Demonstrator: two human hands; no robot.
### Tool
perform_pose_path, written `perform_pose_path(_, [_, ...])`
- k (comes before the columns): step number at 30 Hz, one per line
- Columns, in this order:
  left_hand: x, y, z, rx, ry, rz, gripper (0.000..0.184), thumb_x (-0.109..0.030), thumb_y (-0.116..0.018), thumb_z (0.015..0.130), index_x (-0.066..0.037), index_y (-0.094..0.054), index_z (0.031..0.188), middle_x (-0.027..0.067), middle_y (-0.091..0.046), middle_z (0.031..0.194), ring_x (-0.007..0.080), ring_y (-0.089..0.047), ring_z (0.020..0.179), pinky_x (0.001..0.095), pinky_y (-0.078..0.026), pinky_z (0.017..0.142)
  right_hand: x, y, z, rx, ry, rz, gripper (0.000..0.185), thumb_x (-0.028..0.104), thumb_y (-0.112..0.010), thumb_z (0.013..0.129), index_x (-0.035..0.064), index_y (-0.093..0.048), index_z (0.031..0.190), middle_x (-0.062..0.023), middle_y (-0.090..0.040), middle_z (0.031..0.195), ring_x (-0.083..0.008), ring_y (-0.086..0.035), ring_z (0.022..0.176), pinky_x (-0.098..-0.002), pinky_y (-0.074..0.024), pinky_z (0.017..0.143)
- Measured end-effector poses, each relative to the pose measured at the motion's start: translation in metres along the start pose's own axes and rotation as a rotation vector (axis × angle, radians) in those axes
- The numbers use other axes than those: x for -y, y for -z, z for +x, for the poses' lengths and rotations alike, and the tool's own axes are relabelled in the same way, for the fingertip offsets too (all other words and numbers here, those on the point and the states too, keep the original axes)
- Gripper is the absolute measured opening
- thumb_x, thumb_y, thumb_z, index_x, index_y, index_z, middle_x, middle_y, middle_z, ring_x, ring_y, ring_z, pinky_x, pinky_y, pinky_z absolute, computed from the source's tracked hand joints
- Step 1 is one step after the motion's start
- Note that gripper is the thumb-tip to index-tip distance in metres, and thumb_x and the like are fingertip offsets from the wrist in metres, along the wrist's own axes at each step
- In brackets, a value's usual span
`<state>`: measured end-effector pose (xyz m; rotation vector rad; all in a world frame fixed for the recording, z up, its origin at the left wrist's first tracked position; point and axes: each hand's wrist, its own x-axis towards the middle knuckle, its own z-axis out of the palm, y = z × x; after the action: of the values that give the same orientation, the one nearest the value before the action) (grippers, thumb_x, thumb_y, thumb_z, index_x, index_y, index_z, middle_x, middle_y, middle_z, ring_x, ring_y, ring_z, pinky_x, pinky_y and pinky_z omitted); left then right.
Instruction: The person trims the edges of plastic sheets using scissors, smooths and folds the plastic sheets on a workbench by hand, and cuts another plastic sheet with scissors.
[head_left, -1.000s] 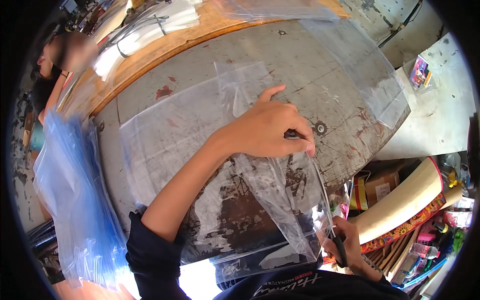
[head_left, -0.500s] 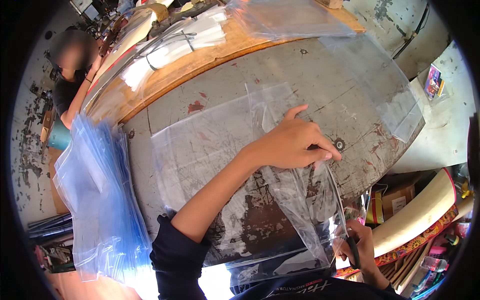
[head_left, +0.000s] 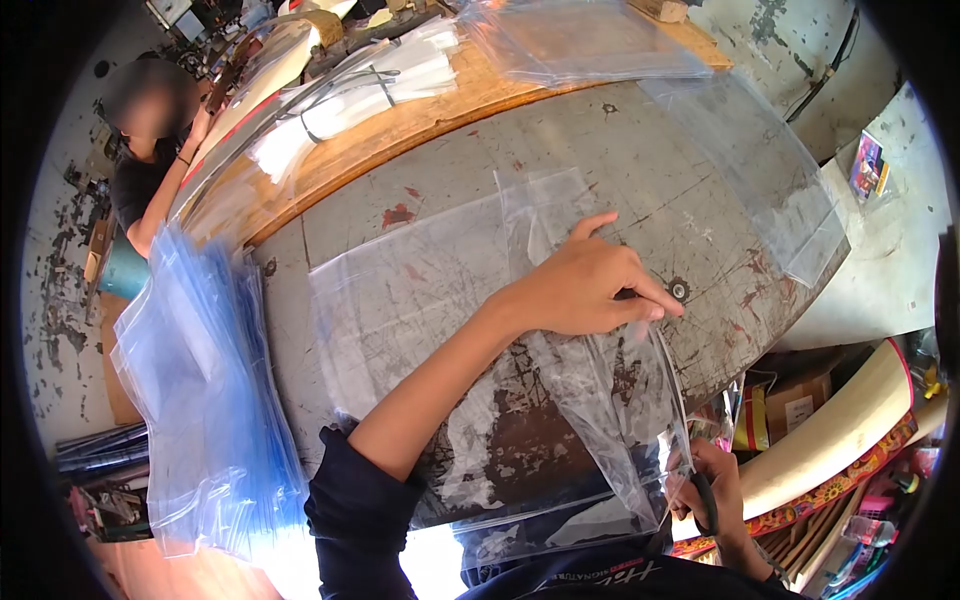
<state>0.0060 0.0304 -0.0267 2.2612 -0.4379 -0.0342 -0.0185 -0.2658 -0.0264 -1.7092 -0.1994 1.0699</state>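
My left hand [head_left: 595,285] reaches across the grey table [head_left: 400,160], its thumb and fingers pinched on the edge of a clear plastic sheet [head_left: 590,400]. From there the sheet runs down in folds toward the front edge of the table. At the lower right, my right hand [head_left: 720,490] is closed around the black-handled scissors [head_left: 706,502], whose blades are at the sheet's right edge. How far apart the blades stand I cannot tell. Under my left forearm another clear plastic piece [head_left: 400,270] lies flat.
A pile of bluish plastic sheets [head_left: 200,400] hangs over the table's left side. White bundled strips [head_left: 350,105] and clear sheets [head_left: 590,45] lie on the wooden board behind. A co-worker [head_left: 150,180] is at the upper left. Rolled material [head_left: 830,440] stands at the right.
The view has shifted, so the table and both hands appear farther right and slightly lower than in the oldest frame. Both hands keep their hold, and the sheet looks much the same.
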Motion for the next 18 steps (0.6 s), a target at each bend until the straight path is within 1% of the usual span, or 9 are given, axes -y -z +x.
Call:
perform_pose_path(6, [0.0015,-0.0008,-0.0002,-0.016,-0.025,-0.031,0.021,-0.030,-0.055,0.088,-0.027,-0.066,0.106,-0.0061,-0.064,0.074,0.0091,-0.056,0.086,0.0499,-0.007,0.109,-0.0010,-0.0012,0.0014,0.020,0.024,0.046,0.019,0.012,-0.069,0.077,0.0027,-0.055,0.086,-0.0013,-0.055,0.053,-0.0047,-0.049,0.041,-0.0184,-0.0357,0.039])
perform_pose_path(15, [0.0014,0.0010,0.0001,-0.023,-0.043,-0.072,0.019,-0.027,-0.055,0.088,-0.025,-0.067,0.103,-0.0057,-0.065,0.074,0.0096,-0.057,0.085,0.0502,-0.006,0.109,-0.0019,-0.0026,0.0046,-0.010,0.068,-0.015,0.018,0.011,-0.069,0.077,0.0026,-0.055,0.086,0.0005,-0.052,0.048,-0.0035,-0.047,0.039,-0.0182,-0.0320,0.037])
perform_pose_path(17, [0.0012,0.0010,0.0000,-0.056,-0.065,-0.096,0.019,-0.026,-0.055,0.087,-0.022,-0.069,0.098,-0.0060,-0.066,0.070,0.0125,-0.059,0.085,0.0518,-0.010,0.106,0.0011,-0.0028,0.0045,0.000,0.055,-0.013,0.018,0.010,-0.069,0.077,0.0028,-0.055,0.086,0.0002,-0.053,0.049,-0.0030,-0.047,0.039,-0.0180,-0.0313,0.037])
perform_pose_path(18, [0.0011,0.0007,-0.0004,-0.057,-0.063,-0.098,0.019,-0.026,-0.055,0.087,-0.022,-0.069,0.098,-0.0060,-0.066,0.070,0.0125,-0.059,0.085,0.0518,-0.010,0.106,0.0022,-0.0032,0.0044,0.001,0.053,-0.013,0.018,0.010,-0.069,0.077,0.0028,-0.055,0.086,0.0002,-0.053,0.049,-0.0030,-0.047,0.039,-0.0180,-0.0313,0.037])
